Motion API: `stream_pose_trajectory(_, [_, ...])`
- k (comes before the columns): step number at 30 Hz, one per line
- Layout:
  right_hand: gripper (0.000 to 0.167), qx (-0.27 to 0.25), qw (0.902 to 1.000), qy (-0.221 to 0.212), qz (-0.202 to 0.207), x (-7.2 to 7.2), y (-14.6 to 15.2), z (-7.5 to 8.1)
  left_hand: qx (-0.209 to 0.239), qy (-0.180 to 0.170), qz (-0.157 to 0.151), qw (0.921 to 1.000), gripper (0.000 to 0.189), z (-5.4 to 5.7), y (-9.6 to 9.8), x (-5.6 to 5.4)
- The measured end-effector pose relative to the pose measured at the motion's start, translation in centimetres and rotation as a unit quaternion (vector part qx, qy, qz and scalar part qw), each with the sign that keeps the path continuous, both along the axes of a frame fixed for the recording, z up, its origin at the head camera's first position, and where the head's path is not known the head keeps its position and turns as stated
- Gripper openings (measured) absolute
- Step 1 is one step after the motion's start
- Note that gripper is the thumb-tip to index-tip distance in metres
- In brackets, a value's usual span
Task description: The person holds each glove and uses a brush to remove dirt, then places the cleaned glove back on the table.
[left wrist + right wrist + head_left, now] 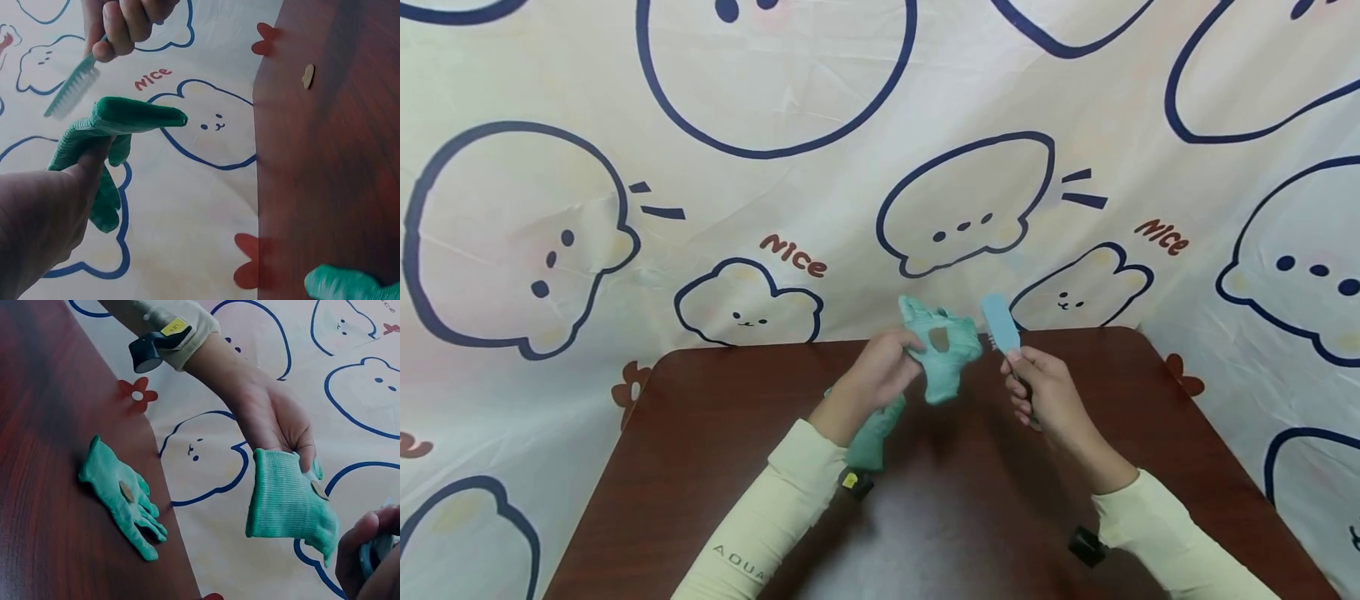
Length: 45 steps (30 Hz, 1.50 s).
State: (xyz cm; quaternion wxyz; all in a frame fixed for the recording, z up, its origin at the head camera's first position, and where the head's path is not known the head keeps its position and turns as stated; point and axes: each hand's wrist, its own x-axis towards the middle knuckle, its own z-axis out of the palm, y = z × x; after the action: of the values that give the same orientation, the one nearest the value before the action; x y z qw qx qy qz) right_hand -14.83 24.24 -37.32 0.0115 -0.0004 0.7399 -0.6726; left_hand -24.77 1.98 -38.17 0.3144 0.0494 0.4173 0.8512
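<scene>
My left hand (pixel 883 367) pinches a green knit glove (pixel 953 354) near its edge and holds it up above the table. A brown oval patch (pixel 938 338) shows on the glove, and its ribbed cuff (pixel 275 494) hangs toward the right wrist camera. In my right hand (pixel 1047 387) I grip a light blue brush (pixel 1000 321) by the handle, its bristles facing the glove with a small gap between them. A second green glove (pixel 122 497), also with a brown oval on it, lies on the table and is partly behind my left forearm in the head view.
The dark reddish-brown table (pixel 722 483) reaches back to a white curtain (pixel 842 208) printed with blue cartoon outlines. A small tan piece (pixel 308 76) lies on the tabletop in the left wrist view. Black wrist cameras (pixel 1086 546) sit at both cuffs.
</scene>
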Motion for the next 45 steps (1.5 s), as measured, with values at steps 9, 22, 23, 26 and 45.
stream_pose_trajectory(9, [0.040,0.035,0.9993,0.008,0.004,0.0,-0.2,0.5,-0.024,0.019,-0.003,0.9995,0.069,0.7,-1.5,-0.6])
stream_pose_trajectory(22, [0.039,0.069,0.9969,-0.001,0.039,-0.2,-0.6,0.5,0.013,0.042,-0.037,0.9983,0.066,0.9,0.1,0.3])
stream_pose_trajectory(23, [0.039,0.081,0.9957,-0.005,0.043,-0.2,-0.8,0.2,0.012,0.050,-0.043,0.9978,0.067,0.9,0.5,0.4])
stream_pose_trajectory(26, [0.040,0.100,0.9940,-0.019,0.042,-0.1,-1.2,-0.3,-0.005,0.075,-0.045,0.9961,0.067,0.9,1.1,0.9])
stream_pose_trajectory(45, [0.042,0.073,0.9966,-0.023,-0.029,0.8,0.8,-0.1,-0.008,0.045,-0.042,0.9981,0.070,-0.4,3.1,2.0])
